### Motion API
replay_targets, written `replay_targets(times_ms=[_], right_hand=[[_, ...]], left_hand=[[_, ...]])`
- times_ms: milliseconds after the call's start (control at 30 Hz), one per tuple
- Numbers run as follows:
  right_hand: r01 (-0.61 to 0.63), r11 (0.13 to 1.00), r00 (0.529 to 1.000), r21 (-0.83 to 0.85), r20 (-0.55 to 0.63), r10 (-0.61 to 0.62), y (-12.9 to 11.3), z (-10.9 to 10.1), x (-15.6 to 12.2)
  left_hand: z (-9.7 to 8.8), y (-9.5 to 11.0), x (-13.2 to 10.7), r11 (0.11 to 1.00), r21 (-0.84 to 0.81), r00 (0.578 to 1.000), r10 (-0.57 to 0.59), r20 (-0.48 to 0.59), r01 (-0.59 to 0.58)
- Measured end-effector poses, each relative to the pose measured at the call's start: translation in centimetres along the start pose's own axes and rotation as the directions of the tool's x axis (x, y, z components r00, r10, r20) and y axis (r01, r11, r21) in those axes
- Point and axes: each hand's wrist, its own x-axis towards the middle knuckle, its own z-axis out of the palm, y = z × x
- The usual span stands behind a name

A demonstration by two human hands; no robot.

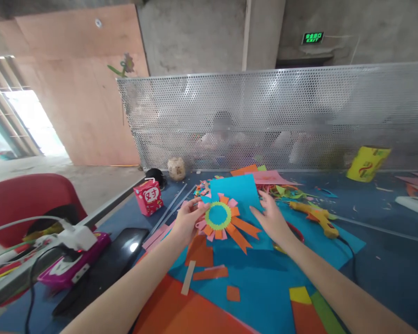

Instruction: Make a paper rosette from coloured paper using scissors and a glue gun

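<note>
All directions are taken from the paper rosette (229,218), with 12 o'clock toward the perforated screen (181,125). The paper rosette is positioned between the two hands, over the blue sheet (261,278) that is spread on the worktable (397,264). At 9 o'clock, its edge is pinched by the left hand (188,220), with the thumb laid over the front and the fingers placed largely behind. At 3 o'clock, the right hand (271,215) is held with thumb and fingers apart; nothing is seen gripped by it, and contact with the edge of the blue card (233,186) cannot be confirmed. The governing relation is as follows: the long axis is set by two orange tails (246,227), directed at about 4 and 5 o'clock, so that the notched tips are located nearer to the right hand, whereas the gripped edge is located on the opposite side. The blue card is situated behind the rosette, toward 1 o'clock. A pale strip (188,278) is laid at 7 o'clock. The yellow glue gun (315,217) is placed at 3 o'clock, beyond the right hand, and a black device (107,264) at 8 o'clock, beside a purple power strip (61,281).
</note>
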Motion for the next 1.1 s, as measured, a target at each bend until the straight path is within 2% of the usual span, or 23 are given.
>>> replay_targets(times_ms=[100,167,200,267,333,467,567,600,633,700,733,767,833,933,1100], right_hand=[[0.18,0.972,0.981,-0.148,-0.045,-0.189,-1.0,-0.1,-0.7],[0.261,0.947,0.965,-0.186,0.036,-0.259,-1.9,-0.1,-1.2],[0.248,0.957,0.966,-0.15,0.111,-0.233,-2.3,-0.1,-1.5],[0.138,0.99,0.959,-0.025,0.252,-0.127,-2.8,0.2,-2.0],[0.023,0.996,0.941,0.087,0.333,-0.051,-2.8,0.7,-2.2],[-0.087,0.968,0.944,0.237,0.329,0.004,-2.0,1.2,-1.9],[-0.128,0.933,0.97,0.336,0.238,0.047,-1.6,1.0,-1.3],[-0.133,0.922,0.977,0.363,0.205,0.06,-1.5,0.8,-1.1],[-0.135,0.914,0.981,0.383,0.178,0.07,-1.5,0.7,-1.0],[-0.149,0.9,0.983,0.409,0.159,0.09,-1.5,0.6,-0.8],[-0.161,0.892,0.982,0.422,0.163,0.1,-1.5,0.5,-0.8],[-0.175,0.884,0.979,0.434,0.172,0.109,-1.4,0.5,-0.9],[-0.199,0.869,0.973,0.452,0.197,0.12,-1.4,0.6,-0.9],[-0.189,0.866,0.975,0.464,0.196,0.108,-1.2,0.8,-0.9],[-0.179,0.871,0.983,0.458,0.111,0.144,-1.0,0.6,-0.7]], left_hand=[[-0.1,-0.5,0.0,1.0,0.017,1.0,0.0,0.023,0.0],[0.0,-0.8,-0.1,0.999,0.041,0.999,0.002,0.04,-0.003],[0.0,-0.9,-0.1,0.998,0.057,0.999,0.004,0.053,-0.007],[0.1,-1.1,-0.3,0.996,0.084,0.996,0.011,0.085,-0.018],[0.2,-1.4,-0.4,0.994,0.108,0.993,0.018,0.115,-0.031],[0.4,-1.8,-0.4,0.974,0.218,0.99,0.03,0.139,-0.06],[-0.1,-0.1,-0.8,0.909,0.412,0.975,-0.036,0.218,-0.058],[-0.5,0.9,-1.0,0.851,0.519,0.954,-0.085,0.289,-0.082],[-0.9,2.0,-1.4,0.739,0.654,0.921,-0.124,0.369,-0.162],[-1.9,4.0,-2.1,0.364,0.85,0.813,-0.305,0.496,-0.382],[-2.3,4.7,-2.4,0.191,0.869,0.774,-0.396,0.494,-0.457],[-2.6,5.1,-2.6,0.078,0.875,0.751,-0.481,0.452,-0.478],[-2.9,4.9,-2.7,-0.093,0.874,0.746,-0.569,0.347,-0.477],[-2.9,3.5,-2.1,-0.205,0.869,0.781,-0.562,0.272,-0.45],[-2.9,2.3,-1.0,-0.238,0.868,0.858,-0.399,0.322,-0.436]])
